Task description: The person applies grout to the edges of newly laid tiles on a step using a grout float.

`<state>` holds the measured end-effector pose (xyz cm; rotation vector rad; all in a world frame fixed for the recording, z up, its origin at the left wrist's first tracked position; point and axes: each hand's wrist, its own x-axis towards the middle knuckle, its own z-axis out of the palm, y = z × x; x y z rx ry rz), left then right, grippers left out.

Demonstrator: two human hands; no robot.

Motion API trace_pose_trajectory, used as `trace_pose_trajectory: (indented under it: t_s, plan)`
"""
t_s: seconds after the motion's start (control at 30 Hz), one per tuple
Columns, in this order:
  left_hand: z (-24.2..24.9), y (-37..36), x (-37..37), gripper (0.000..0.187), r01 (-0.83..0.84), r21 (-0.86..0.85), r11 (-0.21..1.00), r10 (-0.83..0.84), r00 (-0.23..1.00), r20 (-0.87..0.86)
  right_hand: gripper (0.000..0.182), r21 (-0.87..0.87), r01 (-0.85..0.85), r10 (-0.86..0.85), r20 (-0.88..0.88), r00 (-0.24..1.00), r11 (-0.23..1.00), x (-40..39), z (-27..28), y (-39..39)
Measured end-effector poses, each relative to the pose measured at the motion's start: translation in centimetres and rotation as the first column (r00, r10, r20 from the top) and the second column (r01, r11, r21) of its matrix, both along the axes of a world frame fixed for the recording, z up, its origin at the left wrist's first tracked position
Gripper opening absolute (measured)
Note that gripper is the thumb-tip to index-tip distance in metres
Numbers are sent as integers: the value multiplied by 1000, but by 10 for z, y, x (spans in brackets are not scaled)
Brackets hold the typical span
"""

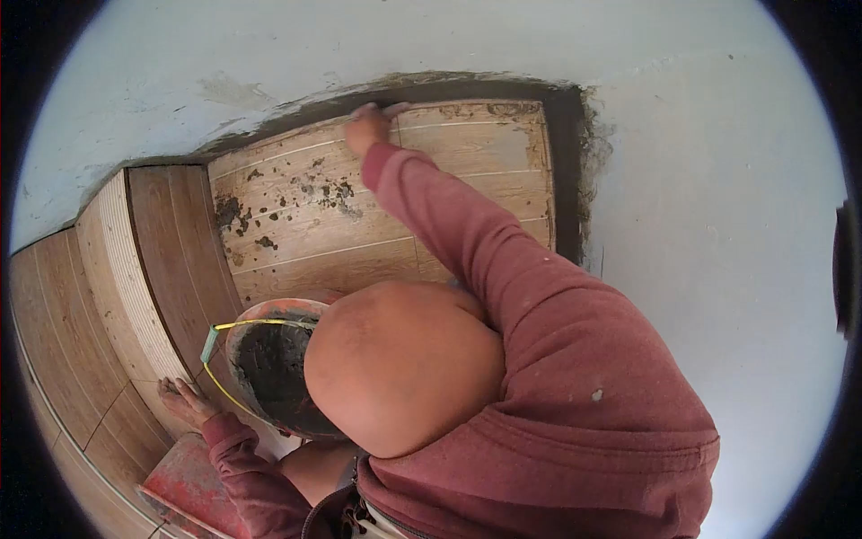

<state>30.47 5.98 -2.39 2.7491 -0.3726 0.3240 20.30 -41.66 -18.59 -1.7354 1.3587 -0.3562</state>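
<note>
Maroon jacket (584, 359), brown wood-grain tiles (480, 136) with pale lines, dark gray mortar (272, 364), pale blue-gray wall (709, 216), yellow-and-green bucket handle (210, 343), red container (190, 476), cream ribbed step edge (146, 280)

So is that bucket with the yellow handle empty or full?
Not empty: dark grey mush shows inside the bucket. Part of it is hidden, so I cannot tell if it's full.
</note>
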Motion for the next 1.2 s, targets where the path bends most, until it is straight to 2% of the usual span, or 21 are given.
trace_pose_trajectory:
  t_s: [0.03,0.1,0.13,0.2,0.33,0.43,0.47,0.5,0.53,0.57,0.63,0.67,0.73,0.77,0.83,0.87,0.93,1.0,1.07,1.13,1.2]
  plan:
    - [-2,4,2,49,17,-44,999,-17,1000,5,27,-64,-41,43,26,999,997,16,-2,12]
    - [2,-7,-5,49,1,-54,999,-1,1000,3,29,91,-151,144,74,987,984,50,-10,32]
    - [5,-10,-6,49,-13,-66,998,13,1000,2,29,92,-162,155,84,984,982,56,5,36]
    - [1,-1,-3,48,-29,-77,997,28,999,-19,38,362,-304,292,90,952,881,68,50,47]
    - [7,-10,-7,45,-29,-27,999,28,999,-26,37,280,-407,415,36,909,869,109,7,82]
    - [9,-12,-7,45,-22,-25,999,21,1000,-18,36,234,-475,490,-4,872,848,119,4,97]
    - [9,-11,-7,45,-20,-30,999,19,999,-28,35,230,-695,682,145,717,681,105,20,95]
    - [9,-10,-4,45,-25,-30,999,24,999,-22,34,182,-864,816,285,503,469,99,31,93]
    - [8,-9,-3,45,-8,1,1000,8,1000,-14,34,-151,-831,844,138,519,535,118,-27,112]
    - [7,-6,-4,45,8,35,999,-8,1000,-10,34,-149,-835,847,140,513,530,111,-15,107]
    - [7,-7,-7,45,-5,-11,1000,5,1000,-13,34,-56,-946,908,-268,323,320,89,27,84]
    - [7,-9,-7,46,-11,-59,998,9,1000,-19,34,-54,-944,906,-267,329,327,86,19,80]
    - [7,-6,-5,46,22,-38,999,-22,1000,-4,37,-109,-946,798,-513,316,305,78,6,63]
    - [6,-4,-4,47,48,-19,999,-48,999,9,37,-101,-940,788,-521,329,326,69,4,55]
    - [-2,5,2,48,50,-77,996,-50,999,-2,40,-143,-963,743,-614,266,227,40,-1,34]
    - [-6,7,3,49,21,-127,992,-20,1000,4,40,-128,-960,728,-629,273,250,22,-9,22]
    - [-3,8,3,50,35,-71,997,-36,999,-14,29,-330,-888,666,-588,459,321,-17,-24,-1]
    - [2,5,3,51,42,-7,999,-43,999,-15,29,-182,-913,674,-624,395,366,-63,-6,-34]
    - [5,-1,-1,52,18,7,1000,-18,1000,-4,44,-66,-878,600,-706,377,474,-108,-6,-64]
    - [4,-1,-2,51,23,-10,1000,-23,1000,2,51,-54,-805,536,-719,442,591,-155,16,-85]
    - [4,-3,-3,51,26,-26,999,-25,1000,9,57,-26,-729,440,-782,441,684,-196,-1,-109]
